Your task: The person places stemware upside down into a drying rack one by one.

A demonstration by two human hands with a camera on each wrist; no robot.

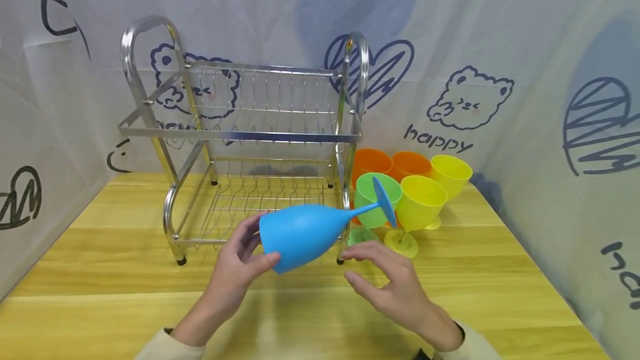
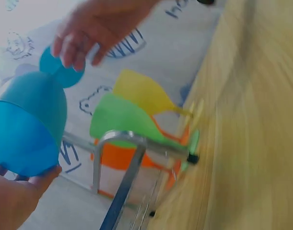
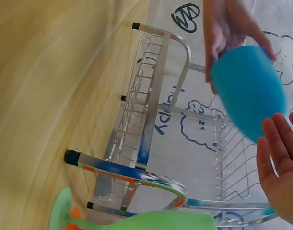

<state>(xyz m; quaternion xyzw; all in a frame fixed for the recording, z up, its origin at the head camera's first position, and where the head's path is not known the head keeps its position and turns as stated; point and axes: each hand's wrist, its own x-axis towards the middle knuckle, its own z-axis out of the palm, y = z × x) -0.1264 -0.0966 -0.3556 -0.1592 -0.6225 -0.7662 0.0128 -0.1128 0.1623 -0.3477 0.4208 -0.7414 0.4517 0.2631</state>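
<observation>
A blue plastic goblet (image 1: 305,233) lies sideways in the air in front of the rack, its foot pointing right and a little up. My left hand (image 1: 239,271) grips it at the rim, thumb on the near side and fingers behind. Close to the stem, my right hand (image 1: 392,288) is held with fingers loosely bent and nothing between them. In the right wrist view the fingers of the right hand (image 3: 283,163) appear beside the lower bowl of the blue goblet (image 3: 249,91); whether they touch cannot be told. The left wrist view looks into the goblet's open mouth (image 2: 24,139).
A two-tier metal dish rack (image 1: 260,136) stands on the wooden table (image 1: 100,271). Right of it are upright goblets: a green one (image 1: 377,196), yellow ones (image 1: 422,199) and orange ones (image 1: 412,164). A patterned cloth (image 1: 280,10) hangs behind and at the sides.
</observation>
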